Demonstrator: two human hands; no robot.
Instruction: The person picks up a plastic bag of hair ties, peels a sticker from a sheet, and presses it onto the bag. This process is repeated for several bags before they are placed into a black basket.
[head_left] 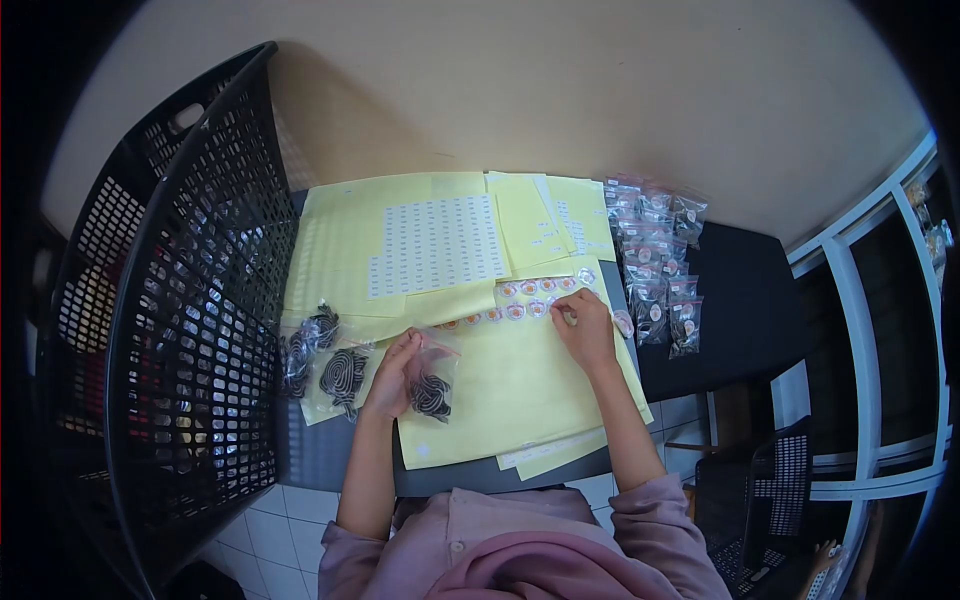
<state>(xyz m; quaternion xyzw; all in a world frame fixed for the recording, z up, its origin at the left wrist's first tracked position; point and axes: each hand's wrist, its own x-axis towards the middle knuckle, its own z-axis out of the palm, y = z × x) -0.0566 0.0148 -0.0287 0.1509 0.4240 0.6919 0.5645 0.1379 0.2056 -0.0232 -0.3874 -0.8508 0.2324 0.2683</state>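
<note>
My left hand point(397, 378) is closed on the top of a clear zip bag point(432, 385) with a dark coiled cord inside. My right hand point(583, 330) is pinched at the right part of the rows of round orange-and-white stickers point(515, 311) on a yellow sheet point(500, 400); whatever is between its fingertips is too small to make out. Left of my left hand lie more clear bags of dark cord point(345, 378). Beyond the sticker rows is a sheet of small printed white labels point(440, 245).
A tall black perforated basket point(190, 300) stands at the left. Filled bags with round stickers point(655, 265) lie in rows at the right, beside a black surface point(740, 300). A wall rises behind the table. Part of another person's hand point(825, 556) shows at the lower right.
</note>
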